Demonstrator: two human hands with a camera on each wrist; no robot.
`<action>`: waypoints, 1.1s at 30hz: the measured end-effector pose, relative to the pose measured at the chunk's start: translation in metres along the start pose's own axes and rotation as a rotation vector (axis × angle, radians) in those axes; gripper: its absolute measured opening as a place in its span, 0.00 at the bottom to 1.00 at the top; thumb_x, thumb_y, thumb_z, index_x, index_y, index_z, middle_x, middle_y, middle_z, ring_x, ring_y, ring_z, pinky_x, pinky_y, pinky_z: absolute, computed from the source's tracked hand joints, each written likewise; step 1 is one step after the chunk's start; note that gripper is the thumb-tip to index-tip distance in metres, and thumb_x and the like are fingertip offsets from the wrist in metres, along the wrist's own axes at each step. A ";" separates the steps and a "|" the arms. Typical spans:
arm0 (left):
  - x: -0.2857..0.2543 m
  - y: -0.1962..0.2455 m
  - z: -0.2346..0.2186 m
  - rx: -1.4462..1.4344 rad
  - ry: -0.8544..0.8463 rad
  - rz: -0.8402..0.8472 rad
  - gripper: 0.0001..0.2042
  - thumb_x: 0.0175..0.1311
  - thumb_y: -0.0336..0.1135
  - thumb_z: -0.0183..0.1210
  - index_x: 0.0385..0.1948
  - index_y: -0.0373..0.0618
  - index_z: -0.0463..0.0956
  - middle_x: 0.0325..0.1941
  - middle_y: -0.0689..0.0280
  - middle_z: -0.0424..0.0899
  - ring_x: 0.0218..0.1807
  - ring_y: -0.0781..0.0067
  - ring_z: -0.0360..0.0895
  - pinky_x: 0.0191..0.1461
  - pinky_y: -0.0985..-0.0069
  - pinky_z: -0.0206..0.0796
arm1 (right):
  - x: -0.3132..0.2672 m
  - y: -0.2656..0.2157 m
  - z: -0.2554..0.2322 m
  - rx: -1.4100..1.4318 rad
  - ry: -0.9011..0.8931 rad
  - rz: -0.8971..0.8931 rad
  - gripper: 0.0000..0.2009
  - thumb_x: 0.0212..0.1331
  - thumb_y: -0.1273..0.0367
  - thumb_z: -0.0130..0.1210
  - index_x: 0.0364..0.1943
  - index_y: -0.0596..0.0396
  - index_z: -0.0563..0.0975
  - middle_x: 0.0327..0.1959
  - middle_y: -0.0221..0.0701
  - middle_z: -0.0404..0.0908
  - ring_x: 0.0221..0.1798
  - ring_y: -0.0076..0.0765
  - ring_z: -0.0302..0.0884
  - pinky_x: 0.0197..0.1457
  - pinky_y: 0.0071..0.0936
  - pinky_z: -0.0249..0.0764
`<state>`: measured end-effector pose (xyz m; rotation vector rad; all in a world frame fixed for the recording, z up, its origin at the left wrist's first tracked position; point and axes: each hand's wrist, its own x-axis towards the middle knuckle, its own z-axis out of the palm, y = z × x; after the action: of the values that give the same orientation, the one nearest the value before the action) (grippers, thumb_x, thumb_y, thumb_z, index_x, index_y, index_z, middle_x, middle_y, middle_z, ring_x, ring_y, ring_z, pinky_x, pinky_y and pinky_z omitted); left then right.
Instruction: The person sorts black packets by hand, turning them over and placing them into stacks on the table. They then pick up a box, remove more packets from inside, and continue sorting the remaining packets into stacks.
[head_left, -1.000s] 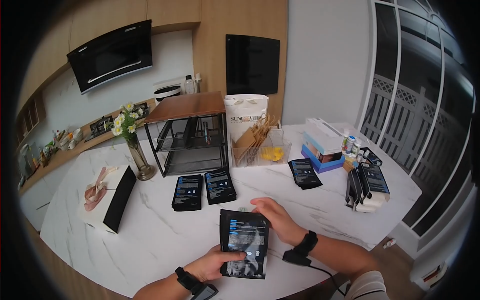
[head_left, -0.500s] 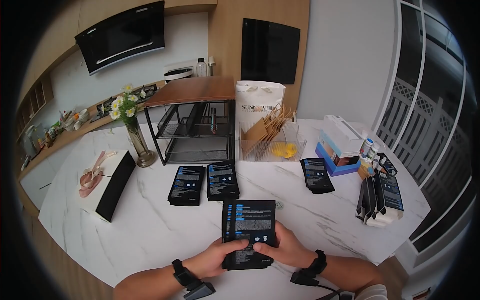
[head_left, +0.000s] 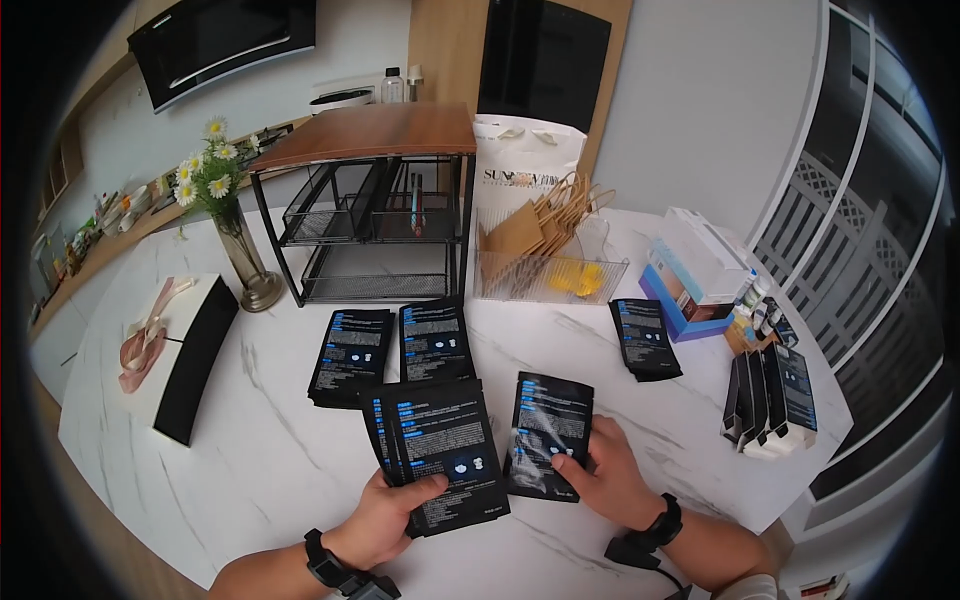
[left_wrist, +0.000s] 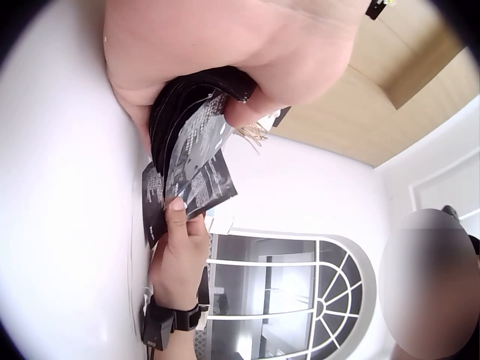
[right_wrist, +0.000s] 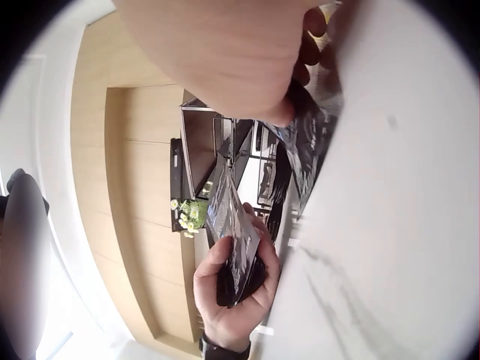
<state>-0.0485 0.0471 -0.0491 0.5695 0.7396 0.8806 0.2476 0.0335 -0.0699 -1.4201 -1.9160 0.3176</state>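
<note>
My left hand point(head_left: 385, 515) grips a fanned bunch of black pouches point(head_left: 445, 440), its thumb across the front one. Beside it, my right hand point(head_left: 618, 475) pinches a black pouch point(head_left: 550, 425) with white and blue print, thumb on its face. The left wrist view has the bunch point(left_wrist: 169, 127) curved inside my left hand point(left_wrist: 225, 45). From the right wrist, the pouch point(right_wrist: 304, 142) hangs from my right hand point(right_wrist: 225, 52). Two stacks of similar pouches point(head_left: 352, 350) point(head_left: 437, 340) lie behind the bunch, and another stack point(head_left: 645, 338) lies farther right.
A black rack with a wooden top point(head_left: 375, 135) stands at the back, next to a clear bin point(head_left: 550, 278) of paper bags. On the left are a flower vase point(head_left: 245, 265) and a ribboned box point(head_left: 185, 350). Boxes point(head_left: 695, 270) and upright dark packs point(head_left: 765, 400) are at right.
The hands were together on one bunch; now they are apart, the right holding a pouch to the right of the bunch. The head view has shifted.
</note>
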 end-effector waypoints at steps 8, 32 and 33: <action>-0.003 -0.009 0.002 0.075 0.004 0.066 0.18 0.67 0.19 0.61 0.58 0.41 0.77 0.56 0.60 0.85 0.54 0.67 0.84 0.59 0.64 0.80 | -0.001 0.000 -0.002 -0.130 0.059 0.082 0.25 0.55 0.63 0.70 0.51 0.62 0.73 0.59 0.46 0.72 0.64 0.55 0.65 0.67 0.47 0.61; -0.013 -0.015 0.014 0.020 0.099 0.086 0.17 0.71 0.26 0.57 0.60 0.38 0.72 0.56 0.58 0.83 0.54 0.61 0.84 0.60 0.60 0.79 | 0.000 0.017 -0.011 -0.093 0.039 -0.016 0.14 0.54 0.64 0.69 0.24 0.58 0.78 0.51 0.39 0.80 0.58 0.51 0.70 0.61 0.48 0.65; -0.014 -0.015 0.015 0.048 0.083 0.091 0.16 0.72 0.26 0.57 0.60 0.38 0.72 0.57 0.58 0.83 0.55 0.62 0.84 0.60 0.61 0.79 | 0.000 0.016 -0.012 -0.092 0.034 -0.016 0.14 0.54 0.64 0.69 0.24 0.58 0.78 0.51 0.39 0.80 0.58 0.51 0.70 0.61 0.48 0.65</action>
<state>-0.0357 0.0255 -0.0453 0.6160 0.8170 0.9775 0.2671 0.0368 -0.0703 -1.4596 -1.9352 0.1980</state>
